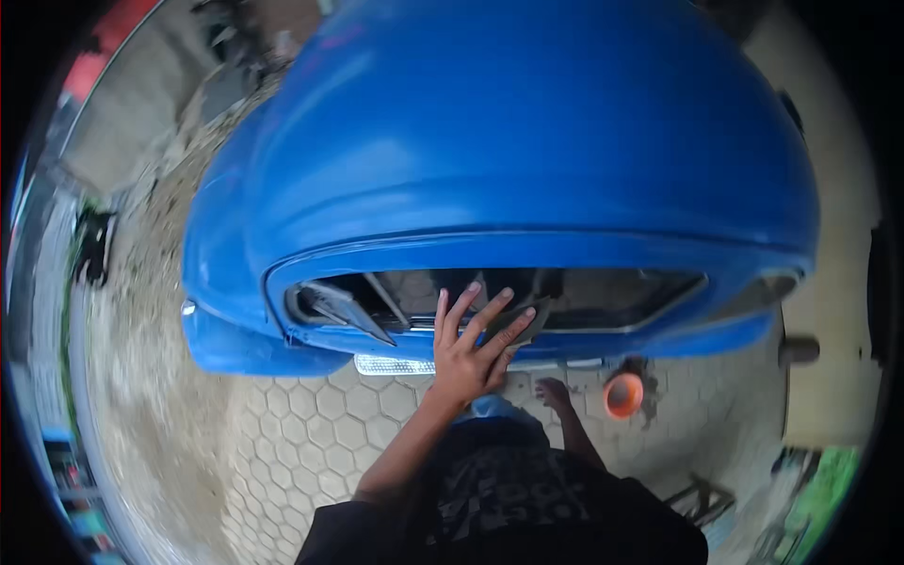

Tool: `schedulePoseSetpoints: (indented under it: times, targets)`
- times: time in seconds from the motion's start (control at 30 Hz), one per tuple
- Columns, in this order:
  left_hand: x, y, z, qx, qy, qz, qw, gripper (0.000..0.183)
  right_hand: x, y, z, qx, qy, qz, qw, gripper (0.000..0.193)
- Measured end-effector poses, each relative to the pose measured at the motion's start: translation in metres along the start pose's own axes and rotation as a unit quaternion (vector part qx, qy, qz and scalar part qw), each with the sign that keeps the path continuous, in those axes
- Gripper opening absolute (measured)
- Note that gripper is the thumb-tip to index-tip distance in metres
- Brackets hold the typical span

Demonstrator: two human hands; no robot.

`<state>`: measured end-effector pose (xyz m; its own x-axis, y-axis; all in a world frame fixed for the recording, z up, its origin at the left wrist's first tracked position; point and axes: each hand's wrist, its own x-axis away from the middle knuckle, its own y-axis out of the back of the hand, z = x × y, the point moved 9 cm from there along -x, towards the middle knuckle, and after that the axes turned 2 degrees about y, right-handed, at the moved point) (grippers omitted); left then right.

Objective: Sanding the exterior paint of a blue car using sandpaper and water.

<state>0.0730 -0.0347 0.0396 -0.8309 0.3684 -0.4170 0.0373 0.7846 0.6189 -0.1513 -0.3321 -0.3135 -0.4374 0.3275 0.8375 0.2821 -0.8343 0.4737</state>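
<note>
My left hand (471, 353) lies on the side window (603, 299) of a rounded blue car (527, 122), its fingers stretched and spread. Under and beside its index finger shows a thin grey-brown sheet (537, 323), pressed to the glass; whether it is cloth or paper I cannot tell. Left of this hand, a small vent window (350, 311) is swung outward. My right hand (554, 392) hangs low near my body, below the car's side, with its fingers apart and nothing visible in it.
An orange bucket (622, 395) stands on hexagonal paving (320, 428) to the right of my right hand. A pale ribbed strip (400, 365) runs along the car's lower side. At the lower right is a wooden frame (699, 499). Bare earth (160, 405) lies at the left.
</note>
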Motion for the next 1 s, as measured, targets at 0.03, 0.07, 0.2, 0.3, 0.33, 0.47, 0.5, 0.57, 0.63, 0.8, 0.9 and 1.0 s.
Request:
schedulePoseSetpoints:
  times: [0.03, 0.07, 0.2, 0.3, 0.33, 0.47, 0.5, 0.57, 0.63, 0.8, 0.9, 1.0]
  targets:
    - [0.0, -0.001, -0.002, 0.057, -0.001, 0.003, 0.998, 0.032, 0.043, -0.024, -0.027, -0.065, -0.043, -0.042, 0.996, 0.038]
    - [0.001, 0.001, -0.003, 0.105, 0.0, 0.013, 0.994, 0.029, 0.057, -0.038, -0.014, -0.126, 0.011, -0.071, 0.989, 0.034]
    - [0.011, -0.149, 0.081, 0.303, 0.045, 0.167, 0.937, 0.021, 0.025, -0.024, 0.139, -0.551, 0.184, 0.008, 0.814, 0.055]
    - [0.063, -0.219, 0.094, 0.353, 0.216, 0.268, 0.87, 0.019, 0.059, -0.031, 0.129, -0.65, 0.248, -0.014, 0.718, 0.055]
    - [0.07, -0.233, 0.091, 0.345, 0.209, 0.29, 0.868, 0.019, 0.06, -0.039, 0.123, -0.667, 0.244, -0.023, 0.704, 0.055]
    - [0.094, -0.299, 0.08, 0.273, 0.198, 0.421, 0.842, 0.027, 0.047, -0.039, 0.072, -0.612, 0.204, -0.149, 0.75, 0.037]
    - [0.098, -0.319, 0.076, 0.25, 0.187, 0.449, 0.837, 0.03, 0.041, -0.035, 0.05, -0.62, 0.164, -0.179, 0.746, 0.031]
    - [0.114, -0.355, 0.093, 0.305, 0.244, 0.478, 0.787, 0.041, 0.025, -0.02, 0.012, -0.616, 0.154, -0.21, 0.743, 0.031]
    - [0.14, -0.391, 0.129, 0.225, 0.314, 0.514, 0.766, 0.038, -0.013, -0.023, -0.067, -0.621, 0.045, -0.22, 0.751, 0.032]
    - [0.23, -0.341, 0.327, -0.094, 0.214, 0.501, 0.834, 0.038, -0.166, -0.049, -0.266, -0.594, -0.189, -0.254, 0.739, 0.033]
    - [0.316, -0.228, 0.357, -0.399, 0.149, 0.698, 0.576, 0.037, -0.247, -0.036, -0.35, -0.47, -0.247, -0.334, 0.778, 0.031]
    - [0.319, -0.286, 0.29, -0.195, 0.158, 0.805, 0.537, 0.026, -0.367, 0.004, -0.411, -0.358, -0.253, -0.237, 0.867, 0.026]
